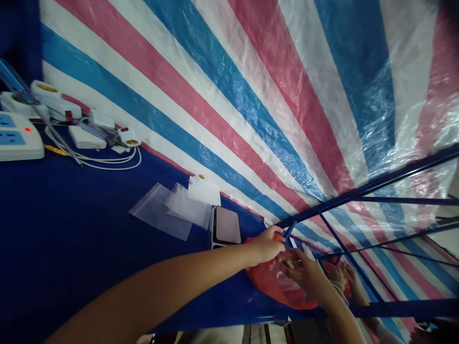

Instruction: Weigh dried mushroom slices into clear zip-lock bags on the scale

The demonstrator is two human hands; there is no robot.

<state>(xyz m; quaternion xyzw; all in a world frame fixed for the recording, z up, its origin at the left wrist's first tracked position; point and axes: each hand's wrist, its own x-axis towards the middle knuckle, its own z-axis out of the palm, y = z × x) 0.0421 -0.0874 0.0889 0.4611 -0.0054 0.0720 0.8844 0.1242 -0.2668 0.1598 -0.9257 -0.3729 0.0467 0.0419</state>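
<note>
Power strip (36, 144): no wording can be read; a red indicator light is seen lit.
Clear zip bags (161, 210): no print can be made out.
White card (206, 192): no lettering can be read.
Red bag (263, 283): no text can be distinguished.

Blue table (89, 248) — power strip (34, 147), clear bags (159, 215), small box (227, 227), red bag (267, 284) atop.

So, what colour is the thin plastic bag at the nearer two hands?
The thin plastic bag is orange-red, showing in the head view.
</note>
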